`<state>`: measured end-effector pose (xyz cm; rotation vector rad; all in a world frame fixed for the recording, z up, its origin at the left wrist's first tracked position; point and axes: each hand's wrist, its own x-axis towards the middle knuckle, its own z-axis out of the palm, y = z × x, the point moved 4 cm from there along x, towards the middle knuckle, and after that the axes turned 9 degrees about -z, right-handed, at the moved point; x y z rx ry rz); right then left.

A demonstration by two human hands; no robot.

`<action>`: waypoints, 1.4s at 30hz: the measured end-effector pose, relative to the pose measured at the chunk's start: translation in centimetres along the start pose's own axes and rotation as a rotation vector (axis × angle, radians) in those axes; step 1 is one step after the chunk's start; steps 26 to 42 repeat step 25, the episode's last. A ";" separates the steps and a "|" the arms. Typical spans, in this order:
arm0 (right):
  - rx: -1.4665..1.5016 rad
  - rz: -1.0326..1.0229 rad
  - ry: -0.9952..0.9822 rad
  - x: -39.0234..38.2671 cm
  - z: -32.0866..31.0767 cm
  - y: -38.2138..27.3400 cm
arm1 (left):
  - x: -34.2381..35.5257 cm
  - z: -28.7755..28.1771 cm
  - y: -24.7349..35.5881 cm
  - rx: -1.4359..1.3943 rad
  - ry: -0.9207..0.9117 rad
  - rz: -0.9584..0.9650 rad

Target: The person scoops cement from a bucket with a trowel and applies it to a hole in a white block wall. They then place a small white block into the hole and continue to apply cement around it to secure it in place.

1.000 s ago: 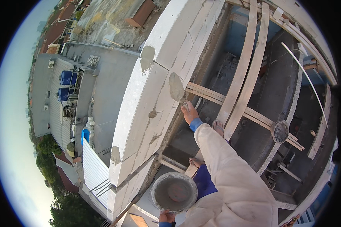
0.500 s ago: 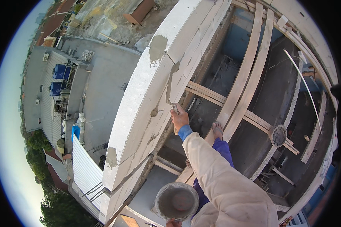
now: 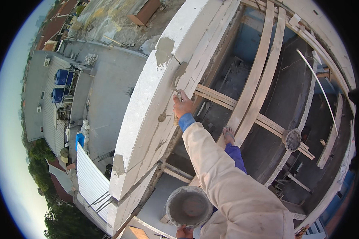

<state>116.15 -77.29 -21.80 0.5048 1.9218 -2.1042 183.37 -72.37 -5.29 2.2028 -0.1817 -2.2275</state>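
Note:
My right hand (image 3: pixel 182 106) is closed around the wooden handle of a trowel (image 3: pixel 176 120), low against the side of a white block wall (image 3: pixel 153 93). The trowel's blade lies at a grey mortar smear (image 3: pixel 180 75) over a joint between blocks; blade and mortar are hard to tell apart. At the bottom, my left hand (image 3: pixel 184 232) grips the near rim of a grey, mortar-crusted bucket (image 3: pixel 189 205), with its fingers partly hidden. Mortar residue coats the inside of the bucket. Dried mortar patches (image 3: pixel 164 51) mark the top of the wall.
My bare foot (image 3: pixel 228 135) stands on long wooden planks (image 3: pixel 259 75) laid across crossing timbers (image 3: pixel 216 97). Below lies a dark, lower floor (image 3: pixel 281 99). A second round container (image 3: pixel 293 139) rests on the timbers at right. Beyond the wall, rooftops drop away at left.
My right hand and trowel have moved up and slightly left along the wall. The mortar smear at the joint looks broader. The bucket in my left hand has shifted slightly up and right.

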 end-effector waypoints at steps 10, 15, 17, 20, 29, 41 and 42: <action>-0.361 -0.326 -0.384 -12.7 -11.0 -4.2 | 3.4 5.9 5.4 0.300 -0.144 0.075; -0.685 0.202 -0.188 -22.5 -32.9 2.0 | 8.1 11.5 13.3 0.445 -0.198 0.053; -0.718 0.512 -0.008 -29.7 -43.5 5.5 | 9.1 13.8 15.2 0.511 -0.176 0.121; -0.632 0.648 0.607 -44.7 -56.1 10.9 | 9.7 18.3 17.9 0.730 -0.243 0.197; -0.613 0.946 0.914 -65.6 -62.3 18.5 | 9.7 27.4 17.4 0.829 -0.185 0.119; -0.613 0.946 0.914 -65.6 -62.3 18.5 | 9.7 27.4 17.4 0.829 -0.185 0.119; -0.613 0.946 0.914 -65.6 -62.3 18.5 | 9.7 27.4 17.4 0.829 -0.185 0.119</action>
